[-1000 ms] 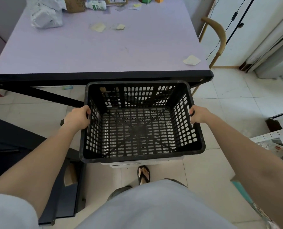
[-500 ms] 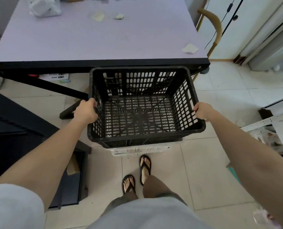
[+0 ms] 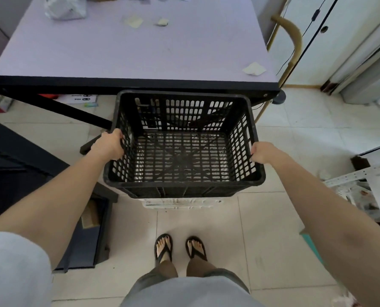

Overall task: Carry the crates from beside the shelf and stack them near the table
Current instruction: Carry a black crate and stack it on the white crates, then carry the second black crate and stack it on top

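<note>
An empty black slotted crate point(image 3: 182, 187) is held in front of me, just before the near edge of the lilac table point(image 3: 140, 52). My left hand point(image 3: 109, 144) grips the crate's left wall and my right hand point(image 3: 263, 152) grips its right wall. Directly beneath the black crate, the edge of a white crate point(image 3: 182, 202) shows on the tiled floor. The two crates look very close or touching; I cannot tell which.
The table's black leg point(image 3: 74, 111) slants down on the left. A dark cabinet point(image 3: 18, 169) stands at the left, a wooden chair back point(image 3: 293, 34) at the table's right corner, and a white rack point(image 3: 362, 176) at the right. My sandalled feet point(image 3: 180, 249) stand behind the crates.
The black crate has come down and away from me towards the floor, onto or just above the white crate. My head has tilted down, so both my feet now show.
</note>
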Action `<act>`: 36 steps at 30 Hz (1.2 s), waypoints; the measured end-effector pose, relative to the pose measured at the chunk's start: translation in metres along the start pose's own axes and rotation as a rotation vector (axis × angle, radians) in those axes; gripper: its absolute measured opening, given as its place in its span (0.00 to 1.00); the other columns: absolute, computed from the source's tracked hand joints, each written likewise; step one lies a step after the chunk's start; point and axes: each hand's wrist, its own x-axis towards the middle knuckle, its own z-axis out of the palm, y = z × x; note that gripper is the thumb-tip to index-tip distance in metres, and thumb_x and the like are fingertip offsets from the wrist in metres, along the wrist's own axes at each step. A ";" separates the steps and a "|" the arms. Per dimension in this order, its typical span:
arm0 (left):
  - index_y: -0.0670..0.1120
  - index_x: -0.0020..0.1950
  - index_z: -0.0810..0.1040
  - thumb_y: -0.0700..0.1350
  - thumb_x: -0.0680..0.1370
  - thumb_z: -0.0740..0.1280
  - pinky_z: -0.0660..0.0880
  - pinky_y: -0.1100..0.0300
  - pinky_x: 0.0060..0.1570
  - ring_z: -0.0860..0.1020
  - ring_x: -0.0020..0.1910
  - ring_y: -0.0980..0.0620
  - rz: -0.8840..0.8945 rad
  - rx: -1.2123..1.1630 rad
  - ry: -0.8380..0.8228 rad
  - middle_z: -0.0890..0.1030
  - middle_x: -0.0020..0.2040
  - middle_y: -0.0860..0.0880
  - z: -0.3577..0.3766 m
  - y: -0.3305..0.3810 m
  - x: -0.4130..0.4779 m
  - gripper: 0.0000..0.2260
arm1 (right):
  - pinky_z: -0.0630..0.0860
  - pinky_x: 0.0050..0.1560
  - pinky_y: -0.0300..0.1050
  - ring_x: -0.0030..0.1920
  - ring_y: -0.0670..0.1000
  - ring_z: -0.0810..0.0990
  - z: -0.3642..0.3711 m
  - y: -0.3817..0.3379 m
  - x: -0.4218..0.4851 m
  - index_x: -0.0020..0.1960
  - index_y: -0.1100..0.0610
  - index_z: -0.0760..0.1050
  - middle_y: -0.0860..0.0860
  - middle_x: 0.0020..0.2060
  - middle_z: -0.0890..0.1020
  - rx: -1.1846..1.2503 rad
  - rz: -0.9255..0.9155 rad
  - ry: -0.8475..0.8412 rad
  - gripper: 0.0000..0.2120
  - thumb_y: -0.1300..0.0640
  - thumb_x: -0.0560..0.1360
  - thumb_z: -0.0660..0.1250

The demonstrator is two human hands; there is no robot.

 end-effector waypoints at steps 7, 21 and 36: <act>0.44 0.68 0.68 0.43 0.75 0.65 0.75 0.44 0.58 0.73 0.61 0.37 -0.095 -0.096 0.084 0.73 0.63 0.39 -0.022 -0.004 -0.061 0.21 | 0.66 0.66 0.62 0.69 0.64 0.59 -0.020 -0.061 0.011 0.65 0.56 0.69 0.60 0.69 0.61 -0.110 -0.211 0.181 0.19 0.57 0.74 0.61; 0.50 0.60 0.75 0.45 0.76 0.61 0.77 0.48 0.54 0.78 0.56 0.39 -0.602 -0.160 0.205 0.78 0.60 0.43 -0.022 -0.158 -0.309 0.13 | 0.75 0.49 0.51 0.52 0.61 0.77 0.046 -0.318 -0.147 0.44 0.56 0.72 0.56 0.45 0.74 -0.421 -1.107 0.091 0.03 0.56 0.74 0.61; 0.48 0.63 0.76 0.45 0.77 0.62 0.76 0.50 0.56 0.77 0.60 0.39 -1.074 -0.188 0.285 0.78 0.61 0.43 0.049 -0.336 -0.636 0.15 | 0.76 0.57 0.52 0.58 0.60 0.76 0.274 -0.458 -0.495 0.51 0.54 0.73 0.56 0.56 0.78 -0.645 -1.588 -0.016 0.08 0.56 0.73 0.62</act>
